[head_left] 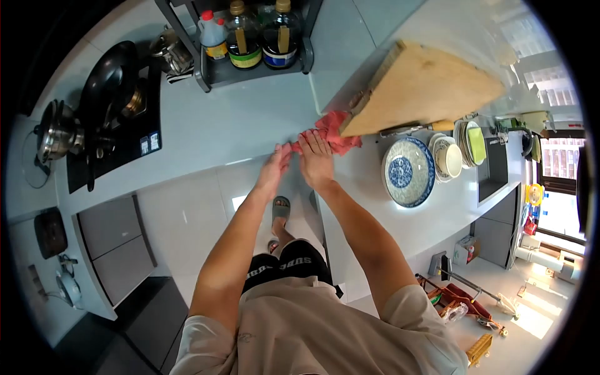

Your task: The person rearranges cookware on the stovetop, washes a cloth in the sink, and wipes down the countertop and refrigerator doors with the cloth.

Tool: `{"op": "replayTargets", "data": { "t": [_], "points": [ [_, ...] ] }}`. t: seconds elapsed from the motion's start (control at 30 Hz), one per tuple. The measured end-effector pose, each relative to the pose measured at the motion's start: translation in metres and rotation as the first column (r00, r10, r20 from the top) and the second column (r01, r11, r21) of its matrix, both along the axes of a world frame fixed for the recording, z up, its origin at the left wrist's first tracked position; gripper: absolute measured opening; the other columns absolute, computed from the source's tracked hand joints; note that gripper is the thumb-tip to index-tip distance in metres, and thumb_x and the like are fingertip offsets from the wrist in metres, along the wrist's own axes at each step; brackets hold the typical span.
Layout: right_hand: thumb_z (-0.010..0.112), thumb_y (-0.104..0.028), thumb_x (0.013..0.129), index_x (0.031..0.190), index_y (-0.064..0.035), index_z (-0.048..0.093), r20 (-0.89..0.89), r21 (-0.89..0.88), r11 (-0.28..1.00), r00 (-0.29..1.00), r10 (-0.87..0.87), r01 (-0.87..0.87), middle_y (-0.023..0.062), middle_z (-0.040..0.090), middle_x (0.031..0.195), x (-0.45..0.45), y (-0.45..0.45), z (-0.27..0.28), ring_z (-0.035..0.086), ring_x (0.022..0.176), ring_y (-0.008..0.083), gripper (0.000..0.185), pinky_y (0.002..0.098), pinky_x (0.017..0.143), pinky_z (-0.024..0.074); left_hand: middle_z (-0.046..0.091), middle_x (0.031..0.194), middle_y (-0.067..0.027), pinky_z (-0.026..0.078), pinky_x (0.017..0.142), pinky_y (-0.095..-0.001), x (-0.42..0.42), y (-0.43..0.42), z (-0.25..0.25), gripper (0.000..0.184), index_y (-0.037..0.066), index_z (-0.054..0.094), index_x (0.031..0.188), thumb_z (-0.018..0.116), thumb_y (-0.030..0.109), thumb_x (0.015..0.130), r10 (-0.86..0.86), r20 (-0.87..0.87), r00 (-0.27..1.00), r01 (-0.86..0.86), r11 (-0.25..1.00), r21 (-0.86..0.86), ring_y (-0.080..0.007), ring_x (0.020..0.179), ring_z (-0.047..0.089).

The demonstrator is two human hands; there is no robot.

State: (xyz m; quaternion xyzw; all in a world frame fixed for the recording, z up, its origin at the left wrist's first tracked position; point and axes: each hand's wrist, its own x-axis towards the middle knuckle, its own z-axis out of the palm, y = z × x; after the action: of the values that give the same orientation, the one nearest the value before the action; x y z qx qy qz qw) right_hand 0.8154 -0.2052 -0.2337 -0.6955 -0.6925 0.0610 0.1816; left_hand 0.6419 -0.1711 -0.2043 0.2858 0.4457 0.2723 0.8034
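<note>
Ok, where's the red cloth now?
In the head view, just above centre, the red cloth is on the counter partly under the right hand, beside the wooden board.

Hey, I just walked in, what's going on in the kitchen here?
Someone is at the counter with a crumpled red cloth. Their right hand lies over the cloth near the counter's inner corner; the left hand is close beside it, though whether it touches the cloth is hard to tell. A wooden board is right by the cloth, with a blue-and-white dish further right.
</note>
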Motion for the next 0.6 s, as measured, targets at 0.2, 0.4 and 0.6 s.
{"op": "replayTargets", "data": {
  "t": [0.2, 0.4, 0.6],
  "points": [
    [0.058, -0.027, 0.104, 0.159, -0.0068, 0.045, -0.203, 0.02, 0.994, 0.974, -0.103, 0.109, 0.0202, 0.043, 0.166, -0.022, 0.078, 0.0, 0.035, 0.157, 0.0385, 0.059, 0.0508, 0.13, 0.023, 0.061, 0.152, -0.0157, 0.042, 0.119, -0.0382, -0.043, 0.05, 0.003, 0.05, 0.003, 0.056, 0.153, 0.059, 0.028, 0.11, 0.067, -0.399, 0.915, 0.085, 0.932, 0.353, -0.0281, 0.144, 0.054],
    [0.05, -0.046, 0.107, 0.168, -0.0039, 0.026, 0.235, -0.131, 0.957, 0.946, -0.225, 0.26, 0.0258, 0.026, 0.173, -0.056, 0.13, 0.005, 0.023, 0.162, 0.0418, 0.078, 0.0534, 0.133, 0.0122, 0.055, 0.153, -0.024, 0.042, 0.12, -0.0501, -0.113, 0.073, -0.027, 0.051, 0.001, 0.059, 0.147, 0.061, 0.019, 0.099, 0.547, -0.732, 0.407, 0.652, 0.387, 0.652, -0.0452, 0.144, 0.05],
    [0.045, -0.048, 0.108, 0.17, -0.0062, 0.022, 0.105, -0.271, 0.944, 0.969, 0.222, -0.187, 0.0267, 0.021, 0.175, -0.062, 0.077, 0.017, 0.019, 0.162, 0.0447, 0.079, 0.0545, 0.133, 0.0099, 0.035, 0.169, -0.0249, 0.022, 0.13, -0.0557, -0.17, 0.104, -0.038, 0.072, 0.009, 0.047, 0.161, 0.061, 0.046, 0.101, 0.584, -0.791, 0.183, 0.77, 0.415, 0.485, -0.044, 0.158, 0.029]
  ]
}}
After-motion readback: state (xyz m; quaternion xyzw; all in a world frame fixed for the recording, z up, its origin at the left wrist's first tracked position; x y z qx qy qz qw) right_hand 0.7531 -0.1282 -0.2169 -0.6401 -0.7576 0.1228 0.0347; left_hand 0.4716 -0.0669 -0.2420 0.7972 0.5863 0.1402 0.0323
